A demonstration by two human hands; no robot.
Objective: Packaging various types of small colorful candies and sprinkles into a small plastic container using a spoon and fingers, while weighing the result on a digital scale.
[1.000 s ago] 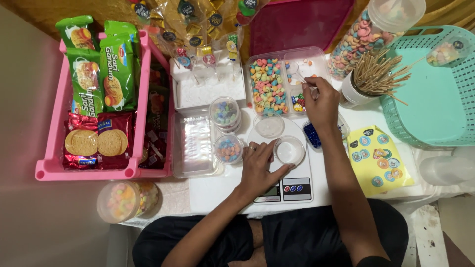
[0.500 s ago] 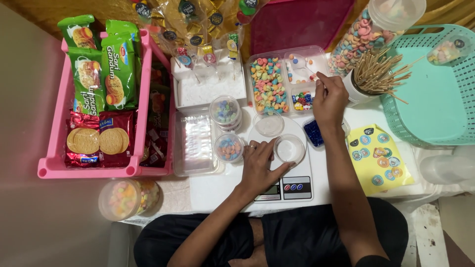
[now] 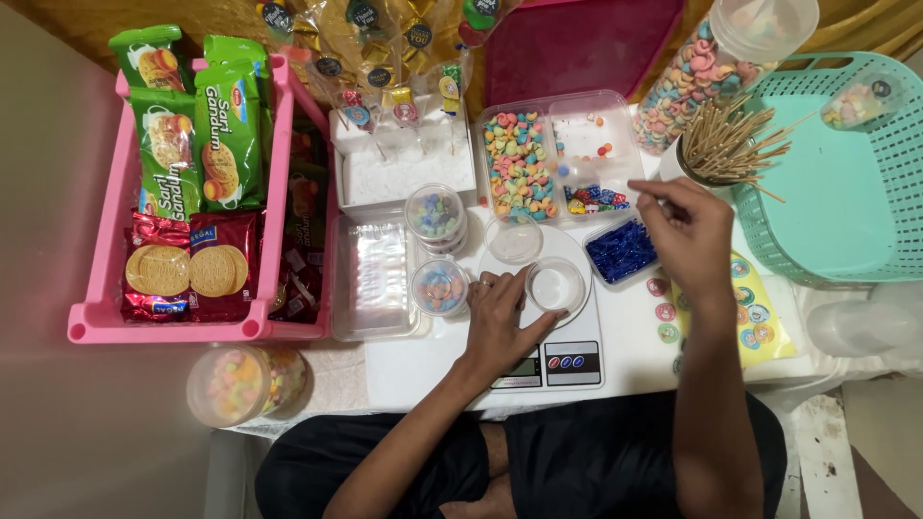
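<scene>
Green biscuit pkgs (red below) in pink crate.
</scene>
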